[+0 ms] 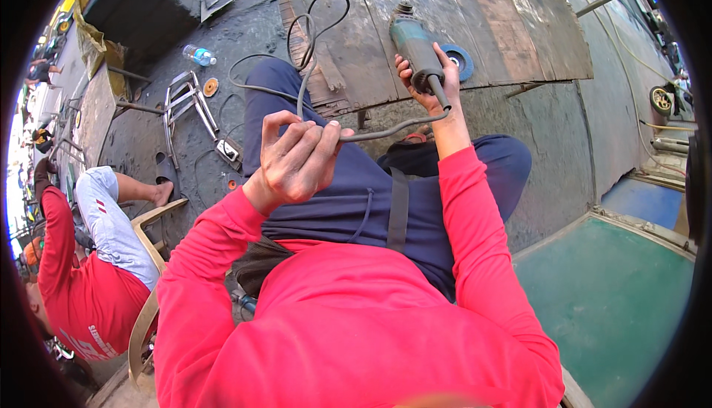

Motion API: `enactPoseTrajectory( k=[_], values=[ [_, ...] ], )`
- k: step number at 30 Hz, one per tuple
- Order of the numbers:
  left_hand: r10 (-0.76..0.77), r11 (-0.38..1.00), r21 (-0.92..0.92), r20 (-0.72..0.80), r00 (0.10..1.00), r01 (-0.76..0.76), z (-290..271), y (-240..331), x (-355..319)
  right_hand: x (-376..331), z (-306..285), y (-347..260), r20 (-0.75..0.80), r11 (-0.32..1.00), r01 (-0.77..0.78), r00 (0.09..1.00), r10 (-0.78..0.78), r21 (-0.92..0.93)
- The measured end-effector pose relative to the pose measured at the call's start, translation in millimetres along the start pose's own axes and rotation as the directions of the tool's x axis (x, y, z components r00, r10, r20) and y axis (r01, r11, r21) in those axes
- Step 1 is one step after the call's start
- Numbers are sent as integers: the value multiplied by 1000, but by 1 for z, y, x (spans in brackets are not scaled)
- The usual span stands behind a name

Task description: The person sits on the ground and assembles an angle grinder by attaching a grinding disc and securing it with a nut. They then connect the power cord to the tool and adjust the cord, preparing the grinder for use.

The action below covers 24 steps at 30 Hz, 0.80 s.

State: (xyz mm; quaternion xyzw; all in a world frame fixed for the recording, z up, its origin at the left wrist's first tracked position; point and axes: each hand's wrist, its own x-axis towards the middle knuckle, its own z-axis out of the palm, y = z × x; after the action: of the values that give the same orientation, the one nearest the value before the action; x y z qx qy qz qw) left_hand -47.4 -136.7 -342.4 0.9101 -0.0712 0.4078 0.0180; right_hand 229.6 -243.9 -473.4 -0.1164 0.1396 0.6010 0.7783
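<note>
A teal and grey angle grinder (417, 48) rests in my right hand (437, 81), its fingers and thumb wrapped about the rear of the body. The tool's head points away from me, and no disc shows on it. From its back end a grey power cord (393, 132) runs left to my left hand (297, 157), which pinches it between thumb and fingers above my lap. Past that hand the cord loops up over the edge of the wooden board. A blue flap disc (457, 62) lies on the board just right of the grinder.
A worn wooden board (512, 26) spans the area ahead. To the left lie a metal frame (189, 104), an orange disc (211, 87) and a water bottle (199, 55). A person in red (104, 289) sits at far left by a chair (141, 311). A green panel (608, 282) is at right.
</note>
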Motion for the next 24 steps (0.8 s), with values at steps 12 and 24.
enactPoseTrajectory(
  k=[12, 24],
  values=[
    [15, 996, -90, 47, 999, -10, -4, 22, -6, -1, 0, 3, -4, 1000, 29, 1000, -29, 1],
    [139, 957, -273, 130, 982, -99, 9, 43, -26, 0, -4, 9, 44, 996, 48, 998, -51, 79]
  ],
)
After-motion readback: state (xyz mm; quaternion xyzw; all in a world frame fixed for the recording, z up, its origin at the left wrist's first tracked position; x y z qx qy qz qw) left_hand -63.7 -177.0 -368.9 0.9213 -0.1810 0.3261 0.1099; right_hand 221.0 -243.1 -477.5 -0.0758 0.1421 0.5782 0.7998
